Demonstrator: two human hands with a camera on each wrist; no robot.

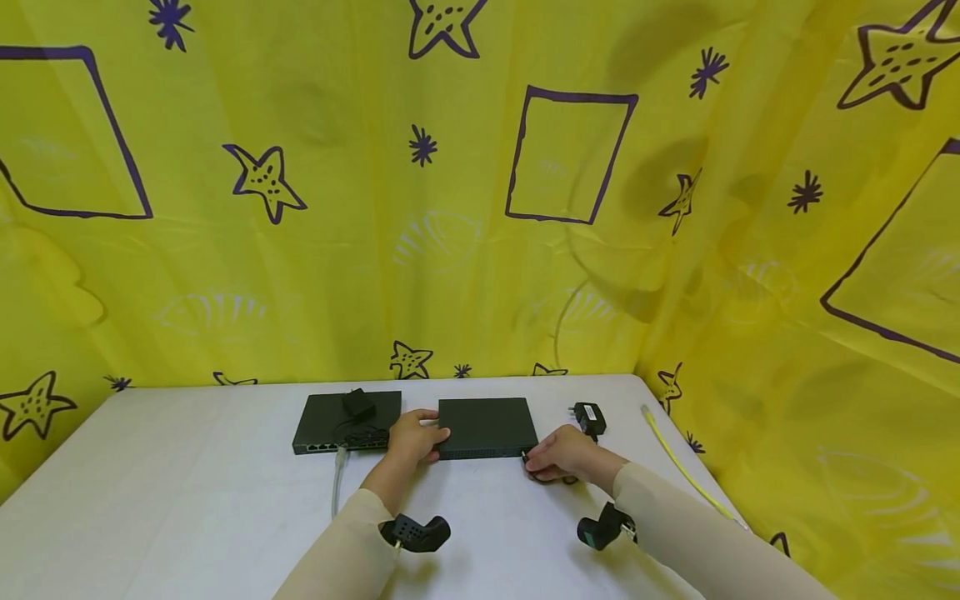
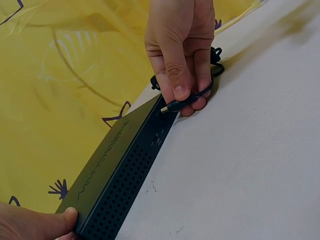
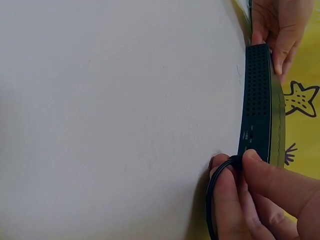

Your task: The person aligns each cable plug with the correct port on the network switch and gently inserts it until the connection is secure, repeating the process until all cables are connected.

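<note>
A flat dark network switch (image 1: 487,427) lies mid-table, its perforated long side (image 2: 117,192) facing me. My left hand (image 1: 412,435) holds its left end, thumb on the top edge in the left wrist view. At the opposite end, my right hand (image 1: 562,452) pinches a black barrel power plug (image 2: 175,106) between thumb and fingers. The plug's metal tip points at the perforated side, close to its right corner. A black cord (image 3: 212,200) curves away from the right fingers. Just behind this hand sits a black power adapter (image 1: 590,419) with a white label.
Left of my left hand lies another dark switch (image 1: 318,417) with a black adapter (image 1: 359,405) and coiled cord on top. A grey network cable (image 1: 337,487) runs from its front. Along the table's right edge stretches a yellow cable (image 1: 682,458). A yellow patterned curtain (image 1: 337,275) hangs behind.
</note>
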